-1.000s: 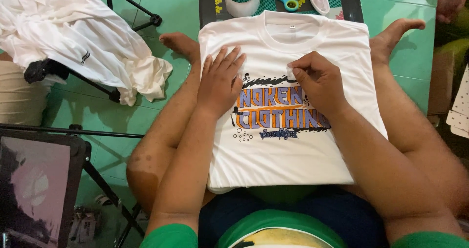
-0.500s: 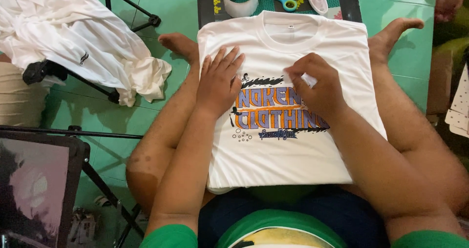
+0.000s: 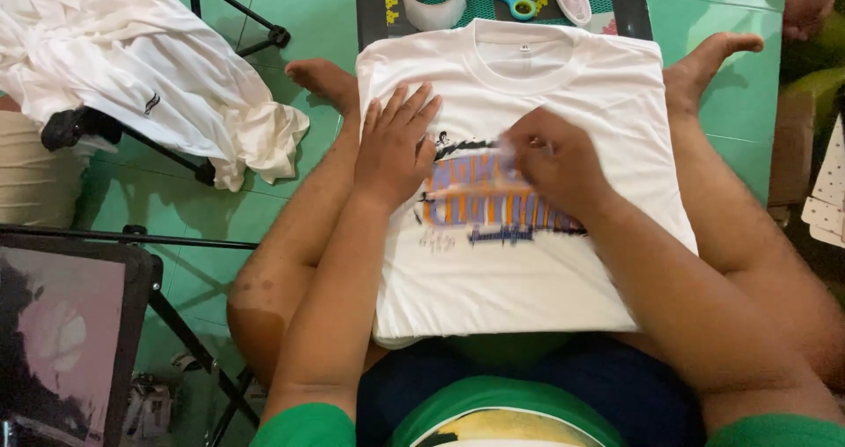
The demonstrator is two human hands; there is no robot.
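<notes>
White T-shirt [image 3: 537, 289] under flat open left hand [image 3: 396, 143] and blurred right hand [image 3: 554, 161], grip unclear.

Green tiled floor [image 3: 308, 25] all around; black folding stand [image 3: 202, 359] lower left; cardboard box [image 3: 789, 139] far right.
</notes>
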